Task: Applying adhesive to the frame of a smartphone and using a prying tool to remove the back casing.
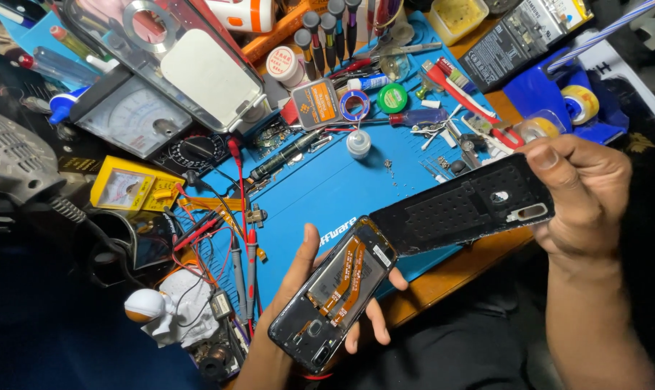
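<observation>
Black back cover (463,209) pinched, R hand (584,195) | L hand (306,289) grips opened phone (335,292) | blue mat (342,188) cluttered

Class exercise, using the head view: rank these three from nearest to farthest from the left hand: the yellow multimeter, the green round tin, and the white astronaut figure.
Measured from the left hand, which holds the opened phone:
1. White astronaut figure, at the lower left beside the hand.
2. Yellow multimeter, up and to the left, at the blue mat's edge.
3. Green round tin, far up the mat, among the tools at the top.
</observation>
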